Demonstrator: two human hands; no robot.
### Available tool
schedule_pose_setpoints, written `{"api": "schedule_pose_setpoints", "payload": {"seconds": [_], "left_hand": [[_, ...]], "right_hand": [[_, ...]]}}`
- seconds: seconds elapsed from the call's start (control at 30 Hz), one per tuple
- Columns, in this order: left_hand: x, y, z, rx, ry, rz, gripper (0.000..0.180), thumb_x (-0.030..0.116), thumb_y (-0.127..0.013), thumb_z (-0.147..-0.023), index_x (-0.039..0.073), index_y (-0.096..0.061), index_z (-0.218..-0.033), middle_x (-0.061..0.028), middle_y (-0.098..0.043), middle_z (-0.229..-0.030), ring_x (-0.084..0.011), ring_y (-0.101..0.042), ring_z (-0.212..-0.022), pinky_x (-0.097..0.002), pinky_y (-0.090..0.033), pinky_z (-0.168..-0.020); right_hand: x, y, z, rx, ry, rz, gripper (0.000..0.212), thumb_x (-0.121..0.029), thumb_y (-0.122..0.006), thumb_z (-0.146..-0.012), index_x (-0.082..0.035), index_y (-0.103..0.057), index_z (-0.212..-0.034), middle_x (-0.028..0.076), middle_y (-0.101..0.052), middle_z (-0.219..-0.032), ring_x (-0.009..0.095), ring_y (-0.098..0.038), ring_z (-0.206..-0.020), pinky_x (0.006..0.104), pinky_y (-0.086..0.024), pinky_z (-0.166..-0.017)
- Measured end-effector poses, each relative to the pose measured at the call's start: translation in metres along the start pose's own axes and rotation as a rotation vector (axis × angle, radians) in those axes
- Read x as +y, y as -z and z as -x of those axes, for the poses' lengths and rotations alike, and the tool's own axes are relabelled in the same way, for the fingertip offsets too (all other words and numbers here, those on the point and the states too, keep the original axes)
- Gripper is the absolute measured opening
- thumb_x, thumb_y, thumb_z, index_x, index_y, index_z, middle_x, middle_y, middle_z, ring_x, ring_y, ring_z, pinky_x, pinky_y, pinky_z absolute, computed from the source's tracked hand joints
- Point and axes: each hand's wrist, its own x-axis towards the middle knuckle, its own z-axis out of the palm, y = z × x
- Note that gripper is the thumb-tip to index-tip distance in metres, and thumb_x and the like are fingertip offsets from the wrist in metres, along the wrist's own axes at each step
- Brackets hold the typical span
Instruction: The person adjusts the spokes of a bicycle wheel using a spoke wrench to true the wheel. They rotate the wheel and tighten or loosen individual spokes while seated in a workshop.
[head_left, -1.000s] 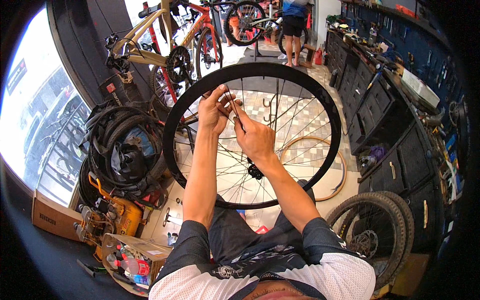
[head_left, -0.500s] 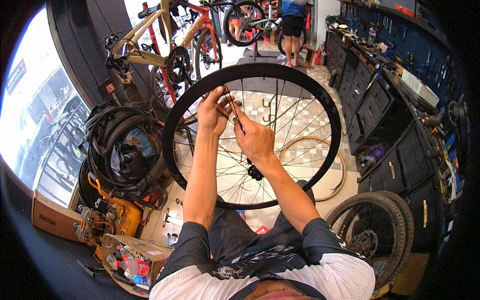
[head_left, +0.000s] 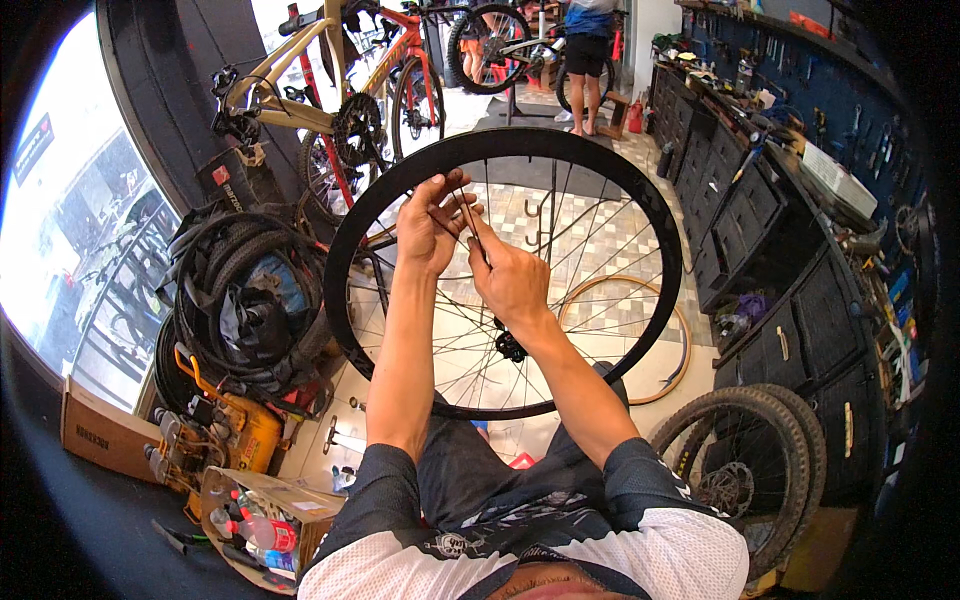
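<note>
A black bicycle wheel rim (head_left: 640,190) with thin spokes and a black hub (head_left: 510,346) stands upright in front of me. My left hand (head_left: 428,228) pinches a spoke (head_left: 468,222) near the upper left of the wheel. Just to its right, my right hand (head_left: 512,275) is closed on the same spoke lower down, fingers touching the left hand's fingertips. Both forearms reach up from the lower edge over my lap.
A pile of black tyres (head_left: 245,300) lies at left beside a yellow machine (head_left: 225,435) and a box of bottles (head_left: 255,520). Bicycles (head_left: 330,90) stand behind. A tan tyre (head_left: 640,340) lies on the floor. Another wheel (head_left: 760,470) leans by dark drawers (head_left: 800,300). A person (head_left: 588,50) stands far off.
</note>
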Motion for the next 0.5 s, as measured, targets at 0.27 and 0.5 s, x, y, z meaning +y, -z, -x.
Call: {"api": "schedule_pose_setpoints", "payload": {"seconds": [0.27,0.5], "left_hand": [[-0.0013,0.0044,0.0013,-0.014,-0.030,-0.019,0.024,0.022,-0.063,-0.099,0.002,-0.070,-0.111,-0.0136,-0.074,-0.111,-0.0321,-0.071,-0.099,-0.0493,-0.061,-0.088],[-0.0003,-0.0003,0.0082,-0.074,-0.065,0.028,0.023,0.016,-0.062,-0.100,0.002,-0.066,-0.117,-0.0146,-0.073,-0.109,-0.0319,-0.072,-0.097,-0.0505,-0.064,-0.086]], "right_hand": [[0.0003,-0.0021,0.0007,0.004,-0.006,-0.010,0.050,-0.023,-0.070,-0.096,-0.025,-0.065,-0.146,0.008,-0.066,-0.061,0.029,-0.067,-0.052,0.0442,-0.053,-0.051],[-0.0006,-0.0008,0.0018,0.010,-0.022,-0.024,0.047,-0.024,-0.069,-0.096,-0.025,-0.067,-0.144,0.009,-0.067,-0.062,0.030,-0.067,-0.052,0.0445,-0.053,-0.051]]}}
